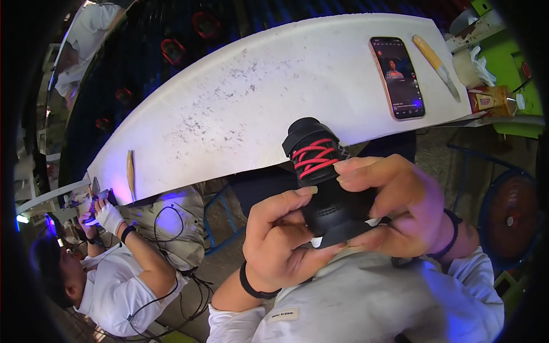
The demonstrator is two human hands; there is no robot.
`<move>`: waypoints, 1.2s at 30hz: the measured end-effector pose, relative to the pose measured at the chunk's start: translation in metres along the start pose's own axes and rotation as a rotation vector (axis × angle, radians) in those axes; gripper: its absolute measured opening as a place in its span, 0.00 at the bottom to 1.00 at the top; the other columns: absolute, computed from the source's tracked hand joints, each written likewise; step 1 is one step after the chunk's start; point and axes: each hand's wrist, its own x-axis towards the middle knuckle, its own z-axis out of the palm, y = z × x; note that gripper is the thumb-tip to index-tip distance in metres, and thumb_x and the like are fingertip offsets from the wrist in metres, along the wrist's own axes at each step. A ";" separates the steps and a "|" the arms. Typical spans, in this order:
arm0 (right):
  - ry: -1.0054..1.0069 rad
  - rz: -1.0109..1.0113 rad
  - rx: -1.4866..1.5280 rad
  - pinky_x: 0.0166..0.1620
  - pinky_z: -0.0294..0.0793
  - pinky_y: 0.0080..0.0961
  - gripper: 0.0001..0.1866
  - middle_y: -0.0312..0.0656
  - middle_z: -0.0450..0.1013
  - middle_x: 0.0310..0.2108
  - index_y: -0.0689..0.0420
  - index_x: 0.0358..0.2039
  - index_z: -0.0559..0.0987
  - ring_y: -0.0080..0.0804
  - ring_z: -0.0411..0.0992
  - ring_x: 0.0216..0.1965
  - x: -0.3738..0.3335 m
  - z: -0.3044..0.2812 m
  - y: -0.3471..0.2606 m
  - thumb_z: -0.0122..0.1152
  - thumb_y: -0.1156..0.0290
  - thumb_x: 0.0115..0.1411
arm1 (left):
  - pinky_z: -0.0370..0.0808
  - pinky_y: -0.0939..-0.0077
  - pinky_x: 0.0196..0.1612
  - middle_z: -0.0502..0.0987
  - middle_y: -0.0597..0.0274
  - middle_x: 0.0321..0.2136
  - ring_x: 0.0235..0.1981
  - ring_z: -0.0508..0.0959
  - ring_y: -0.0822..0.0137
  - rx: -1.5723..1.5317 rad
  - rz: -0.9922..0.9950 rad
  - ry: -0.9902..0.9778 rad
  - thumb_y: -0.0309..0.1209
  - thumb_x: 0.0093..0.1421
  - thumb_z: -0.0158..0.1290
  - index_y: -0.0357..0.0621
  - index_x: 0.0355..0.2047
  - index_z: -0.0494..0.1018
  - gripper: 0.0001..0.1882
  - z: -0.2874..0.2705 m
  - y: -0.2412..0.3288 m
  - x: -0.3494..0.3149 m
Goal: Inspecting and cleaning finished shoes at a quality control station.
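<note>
Between my two hands is a black shoe [331, 203] with crossed red laces, its toe toward me and its collar away from me over the table's near edge. My left hand [280, 237] grips the left side of the toe, thumb on top and fingers beneath. From the right, my right hand [400, 206] grips the other side, its thumb by the lowest laces. Bits of white show at the fingertips of both hands; what they are I cannot make out. The shoe's underside is hidden.
A white curved table [257, 108] carries dark scuffs, a lit phone [398, 78] and a wooden-handled knife [436, 66]. A bottle [494, 102] lies at its right end. Another wooden-handled tool [130, 174] lies far left, near a seated co-worker [123, 274]. A round fan-like object [510, 214] stands right.
</note>
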 end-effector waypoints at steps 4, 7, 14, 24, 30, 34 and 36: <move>0.089 0.166 0.115 0.58 0.75 0.45 0.29 0.55 0.75 0.49 0.60 0.40 0.69 0.47 0.76 0.54 -0.007 -0.009 0.000 0.83 0.70 0.46 | 0.78 0.78 0.33 0.72 0.35 0.51 0.28 0.77 0.71 0.028 0.068 -0.032 0.28 0.49 0.72 0.36 0.24 0.71 0.18 0.005 -0.003 0.010; -0.035 0.253 -0.156 0.65 0.65 0.47 0.37 0.52 0.77 0.50 0.66 0.53 0.67 0.45 0.76 0.54 0.000 -0.036 -0.013 0.75 0.54 0.55 | 0.75 0.80 0.25 0.76 0.36 0.47 0.25 0.76 0.69 0.069 0.096 -0.036 0.29 0.46 0.72 0.38 0.20 0.69 0.19 0.011 -0.007 0.025; -0.066 0.163 0.035 0.60 0.68 0.45 0.22 0.51 0.79 0.42 0.65 0.42 0.82 0.46 0.75 0.50 0.019 -0.031 0.007 0.49 0.57 0.71 | 0.75 0.74 0.32 0.72 0.51 0.38 0.33 0.75 0.61 -0.010 0.025 -0.010 0.31 0.43 0.74 0.43 0.25 0.73 0.18 0.042 -0.006 0.031; 0.272 0.205 0.240 0.64 0.63 0.49 0.23 0.52 0.79 0.35 0.62 0.30 0.79 0.48 0.76 0.45 0.001 -0.052 0.037 0.44 0.56 0.69 | 0.61 0.65 0.36 0.68 0.62 0.28 0.29 0.68 0.60 0.186 -0.054 -0.006 0.33 0.35 0.69 0.47 0.25 0.72 0.19 0.068 -0.048 0.023; 0.339 0.431 0.019 0.57 0.70 0.36 0.13 0.51 0.75 0.45 0.64 0.40 0.78 0.41 0.74 0.48 -0.005 -0.076 0.026 0.57 0.65 0.65 | 0.61 0.63 0.31 0.66 0.60 0.25 0.27 0.68 0.56 0.317 -0.016 -0.077 0.35 0.36 0.70 0.47 0.24 0.69 0.20 0.076 -0.055 0.040; 0.144 0.462 -0.551 0.54 0.71 0.31 0.22 0.50 0.73 0.46 0.63 0.45 0.76 0.37 0.74 0.47 0.003 -0.072 0.013 0.71 0.70 0.50 | 0.61 0.64 0.31 0.66 0.62 0.24 0.22 0.69 0.59 0.379 0.018 -0.096 0.35 0.36 0.70 0.48 0.28 0.70 0.21 0.088 -0.052 0.051; 0.127 0.487 -0.684 0.52 0.72 0.29 0.25 0.49 0.72 0.45 0.62 0.45 0.76 0.36 0.74 0.46 0.003 -0.068 0.018 0.74 0.71 0.46 | 0.61 0.66 0.33 0.68 0.64 0.26 0.27 0.75 0.64 0.486 -0.001 -0.171 0.37 0.43 0.67 0.49 0.30 0.70 0.18 0.090 -0.050 0.051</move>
